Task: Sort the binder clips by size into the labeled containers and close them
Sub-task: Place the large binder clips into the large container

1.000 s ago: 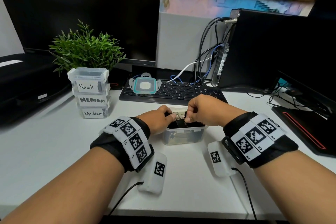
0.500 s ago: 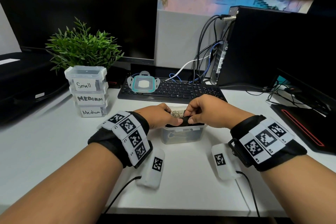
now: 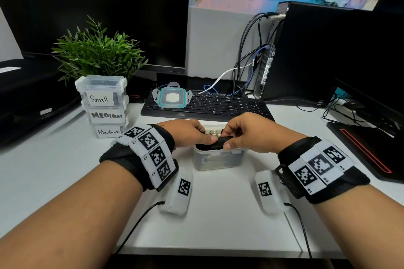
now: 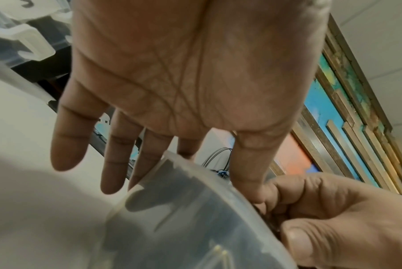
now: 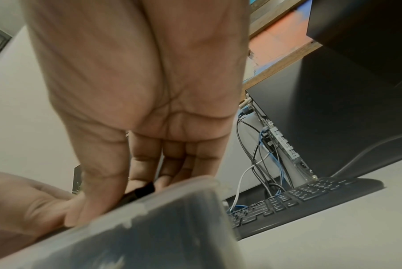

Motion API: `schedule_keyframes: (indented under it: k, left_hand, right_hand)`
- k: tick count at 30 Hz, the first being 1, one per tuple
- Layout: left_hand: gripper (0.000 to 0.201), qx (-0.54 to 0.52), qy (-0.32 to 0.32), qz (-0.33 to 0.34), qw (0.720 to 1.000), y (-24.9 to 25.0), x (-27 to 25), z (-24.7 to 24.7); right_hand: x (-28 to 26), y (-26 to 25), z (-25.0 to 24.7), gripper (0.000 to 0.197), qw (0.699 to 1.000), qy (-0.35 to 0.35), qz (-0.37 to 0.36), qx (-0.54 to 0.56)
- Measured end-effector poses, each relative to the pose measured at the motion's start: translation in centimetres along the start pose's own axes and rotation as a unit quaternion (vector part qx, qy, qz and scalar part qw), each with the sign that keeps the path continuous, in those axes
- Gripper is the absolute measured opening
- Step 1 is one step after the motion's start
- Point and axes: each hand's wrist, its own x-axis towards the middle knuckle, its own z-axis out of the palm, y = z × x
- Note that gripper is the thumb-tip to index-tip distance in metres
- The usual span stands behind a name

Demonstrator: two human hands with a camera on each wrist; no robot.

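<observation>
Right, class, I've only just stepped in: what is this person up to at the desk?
A person is sorting binder clips. Both hands work over an open clear container in front of the keyboard. The right hand pinches a black binder clip at the rim, and the left hand touches it with thumb and fingertip. Other clips already lie inside. Its teal-rimmed lid rests on the keyboard. Three closed containers, labelled Small, Medium and Medium, are stacked to the left.

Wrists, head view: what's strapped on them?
Bare forearms, no sleeves. Each wrist has a black fabric band carrying a row of white tiles printed with black square fiducial markers. A white capsule-shaped module with one marker hangs under each wrist, trailing a thin black cable.
</observation>
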Motion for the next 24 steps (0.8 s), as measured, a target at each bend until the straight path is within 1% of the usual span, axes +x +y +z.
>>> schedule_keyframes:
  k: [4, 6, 7, 11, 13, 15, 17, 18, 19, 21, 22, 24]
  left_hand:
    - [0.045, 0.004, 0.002, -0.005, 1.0, 0.0, 0.1, -0.2]
    - [0.045, 0.016, 0.001, -0.007, 1.0, 0.1, 0.1, -0.3]
    - [0.045, 0.024, 0.004, -0.003, 1.0, 0.2, 0.0, -0.2]
    - [0.042, 0.081, 0.02, 0.028, 0.996, 0.6, -0.2, 0.2]
    - [0.043, 0.088, 0.018, 0.031, 0.995, 0.6, -0.2, 0.3]
    - [0.044, 0.075, 0.016, 0.027, 0.997, 0.4, -0.3, 0.3]
    - [0.049, 0.06, 0.022, 0.02, 0.998, 0.4, -0.4, 0.5]
    - [0.052, 0.051, 0.032, 0.015, 0.998, 0.4, -0.4, 0.5]
    - [0.056, 0.042, 0.043, 0.008, 0.998, 0.4, -0.4, 0.6]
    - [0.059, 0.044, 0.056, 0.004, 0.997, 0.6, -0.4, 0.5]
    - [0.06, 0.051, 0.06, 0.009, 0.997, 0.8, -0.4, 0.4]
    - [0.06, 0.06, 0.066, 0.033, 0.995, 1.2, -0.4, 0.1]
  right_hand:
    - [0.2, -0.1, 0.1, 0.012, 1.0, 0.008, 0.006, 0.009]
    - [0.3, -0.2, 0.1, 0.016, 1.0, 0.006, 0.005, 0.009]
    - [0.4, -0.2, 0.1, 0.017, 1.0, 0.005, 0.006, 0.008]
    - [0.5, -0.1, 0.2, 0.009, 0.999, 0.008, 0.025, 0.019]
    - [0.4, -0.3, 0.4, 0.009, 0.999, 0.019, 0.031, 0.014]
    - [-0.1, -0.6, 0.5, 0.014, 0.997, 0.059, 0.031, -0.041]
    - [-0.9, -0.9, -0.1, 0.024, 0.985, 0.131, 0.034, -0.109]
    - [-1.2, -0.9, -0.6, 0.029, 0.982, 0.15, 0.036, -0.111]
    - [-1.3, -0.7, -1.0, 0.032, 0.983, 0.148, 0.041, -0.097]
    - [-1.3, -0.5, -1.7, 0.03, 0.991, 0.106, 0.044, -0.068]
    - [-1.1, -0.5, -1.8, 0.028, 0.994, 0.09, 0.037, -0.056]
    - [-0.6, -0.6, -1.8, 0.026, 0.996, 0.082, 0.01, -0.035]
